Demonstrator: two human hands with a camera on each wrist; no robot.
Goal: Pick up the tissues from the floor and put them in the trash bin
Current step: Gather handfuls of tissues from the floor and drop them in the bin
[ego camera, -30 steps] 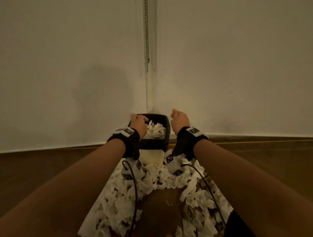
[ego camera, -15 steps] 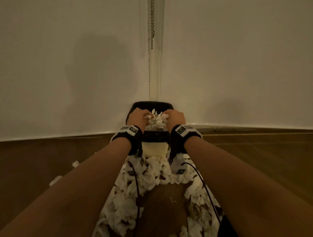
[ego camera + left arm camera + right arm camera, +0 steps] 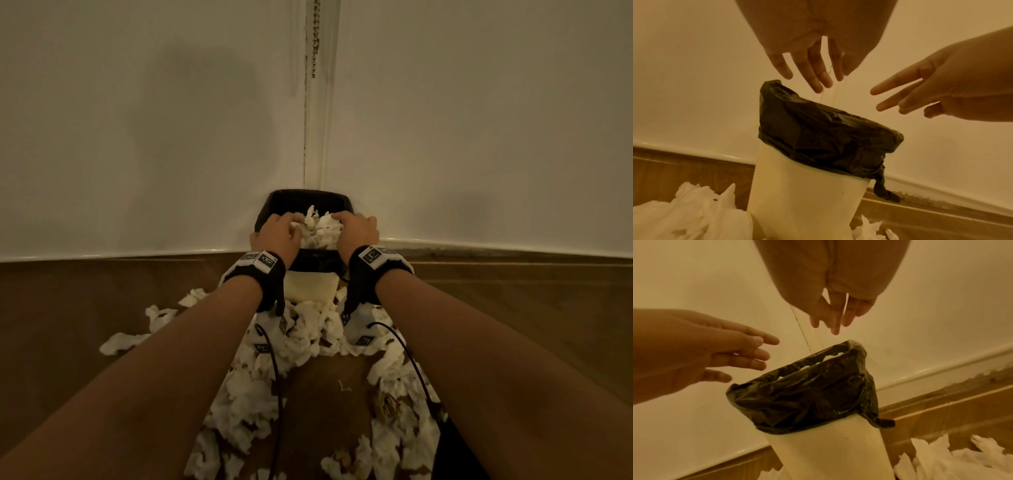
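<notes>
The trash bin (image 3: 310,286) is white with a black liner (image 3: 305,198) and stands in the wall corner, heaped with white tissues (image 3: 320,228). My left hand (image 3: 279,236) and right hand (image 3: 356,229) are over the bin's opening, one on each side of the heap. The wrist views show the left hand (image 3: 812,71) and right hand (image 3: 832,311) with straight, spread fingers just above the liner rim (image 3: 828,134), holding nothing. Many crumpled tissues (image 3: 308,329) lie on the wooden floor in front of the bin.
White walls meet behind the bin, with a bead chain (image 3: 315,41) hanging in the corner. Loose tissues (image 3: 157,315) lie to the left on the brown floor (image 3: 68,325). Wrist-camera cables (image 3: 274,377) trail over the tissue pile.
A second ago both hands were fists by the bin's sides. They came together over the heap in the bin, and their fingers have now uncurled and spread.
</notes>
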